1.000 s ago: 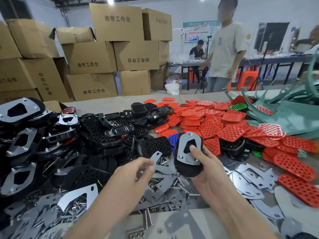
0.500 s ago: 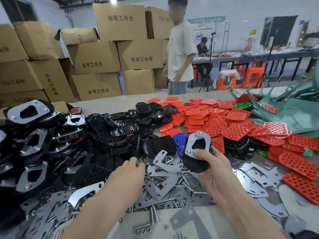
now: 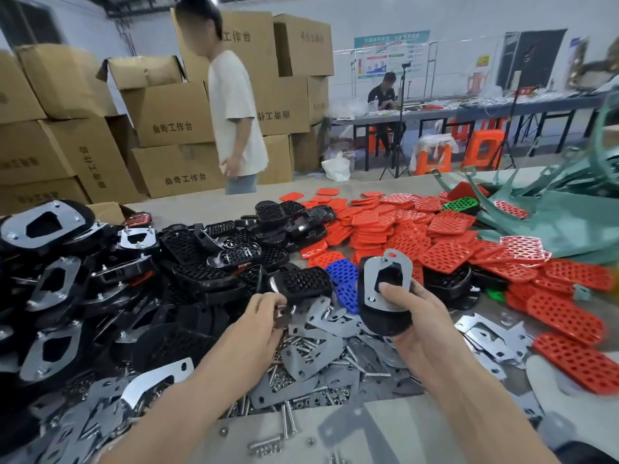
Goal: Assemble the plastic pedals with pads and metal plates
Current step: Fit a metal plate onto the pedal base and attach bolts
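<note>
My right hand (image 3: pixel 415 316) grips a black plastic pedal (image 3: pixel 382 316) with a metal plate (image 3: pixel 385 279) laid on its face, held upright above the table; my thumb presses on the plate. My left hand (image 3: pixel 264 316) reaches down into the heap of loose metal plates (image 3: pixel 315 349) and bolts, its fingers curled around a small metal piece (image 3: pixel 284 313) at the fingertips. A black pedal (image 3: pixel 303 283) lies just beyond that hand. Red pads (image 3: pixel 445 252) are spread at the right, and blue pads (image 3: pixel 341 272) lie between my hands.
Assembled black pedals with plates are piled at the left (image 3: pixel 60 283). Teal plastic frames (image 3: pixel 549 226) lie at the far right. Loose bolts (image 3: pixel 264 447) sit near the table's front edge. A person (image 3: pixel 234 112) stands behind the table before stacked cardboard boxes (image 3: pixel 167 118).
My left hand moved down and forward into the plate and bolt heap and its fingers closed. My right hand kept holding the pedal. The standing person walked leftward.
</note>
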The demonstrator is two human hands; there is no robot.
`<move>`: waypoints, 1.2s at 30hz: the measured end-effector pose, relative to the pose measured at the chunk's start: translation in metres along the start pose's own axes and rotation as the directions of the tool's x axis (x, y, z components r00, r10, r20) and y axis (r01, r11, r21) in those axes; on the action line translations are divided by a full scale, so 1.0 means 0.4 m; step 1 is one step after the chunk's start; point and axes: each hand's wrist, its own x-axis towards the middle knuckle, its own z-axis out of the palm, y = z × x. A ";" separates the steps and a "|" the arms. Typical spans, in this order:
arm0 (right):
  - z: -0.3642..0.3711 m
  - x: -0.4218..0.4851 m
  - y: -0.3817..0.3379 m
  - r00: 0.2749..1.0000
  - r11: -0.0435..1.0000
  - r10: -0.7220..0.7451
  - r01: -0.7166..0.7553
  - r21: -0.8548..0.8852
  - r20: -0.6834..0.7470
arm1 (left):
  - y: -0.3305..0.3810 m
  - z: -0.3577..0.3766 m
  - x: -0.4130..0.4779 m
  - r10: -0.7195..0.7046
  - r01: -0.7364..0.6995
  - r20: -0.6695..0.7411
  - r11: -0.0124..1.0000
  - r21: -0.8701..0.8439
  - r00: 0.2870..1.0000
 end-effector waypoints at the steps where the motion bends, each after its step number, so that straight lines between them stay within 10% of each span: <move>1: 0.002 0.001 0.002 1.000 1.000 0.016 -0.016 0.000 0.000 | 0.000 -0.002 -0.012 0.000 0.001 -0.036 0.999 0.034 0.999; 9: 0.017 0.007 0.015 0.995 0.996 0.088 -0.088 0.009 -0.040 | 0.015 -0.035 -0.055 0.018 -0.023 0.024 0.979 0.203 1.000; 13: 0.018 0.004 0.026 0.998 0.997 0.063 -0.064 -0.045 -0.017 | 0.109 -0.078 -0.017 -0.014 -0.071 -0.270 0.950 -0.305 0.963; 16: 0.025 -0.004 0.035 0.999 0.995 0.035 -0.031 -0.099 0.037 | 0.180 -0.075 0.033 -0.080 -0.077 -0.243 0.815 -0.575 0.967; 26: 0.025 -0.018 0.054 0.986 0.985 0.074 -0.049 -0.164 0.153 | 0.196 -0.019 0.075 -0.130 0.002 -0.154 0.773 -0.635 0.979; 30: 0.026 -0.014 0.055 0.988 0.997 0.070 -0.063 -0.053 0.140 | 0.118 -0.081 0.016 -0.142 0.073 -0.110 0.876 -0.478 0.984; 36: 0.036 -0.016 0.069 0.988 0.997 0.068 -0.065 -0.030 0.141 | -0.010 -0.124 -0.097 -0.137 0.047 0.314 0.960 0.278 0.939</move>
